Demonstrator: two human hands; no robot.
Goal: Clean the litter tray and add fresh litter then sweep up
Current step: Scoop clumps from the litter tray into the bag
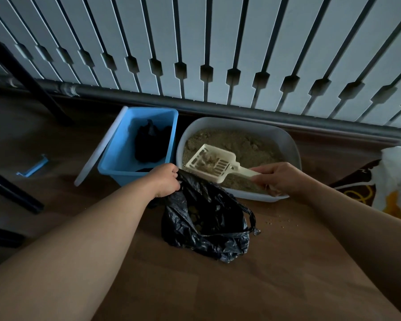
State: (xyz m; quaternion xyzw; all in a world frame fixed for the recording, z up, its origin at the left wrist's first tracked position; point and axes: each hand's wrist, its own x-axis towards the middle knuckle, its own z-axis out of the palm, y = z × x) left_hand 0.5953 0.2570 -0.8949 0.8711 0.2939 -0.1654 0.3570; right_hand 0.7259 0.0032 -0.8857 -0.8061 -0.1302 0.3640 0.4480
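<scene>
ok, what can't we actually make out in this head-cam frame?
- head: black bin bag, contents mostly lost in dark folds; only a few pale lumps show.
- head: scoop, handle end hidden in the right hand.
- head: litter tray, near rim partly covered by that hand and the bag.
- head: blue bin, bottom hidden by its near wall and a second black bag.
- head: printed white bag, cut off by the right edge.

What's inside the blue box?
A crumpled black plastic bag lies inside the blue plastic box. What it holds is hidden, and the near wall covers part of the floor.
</scene>
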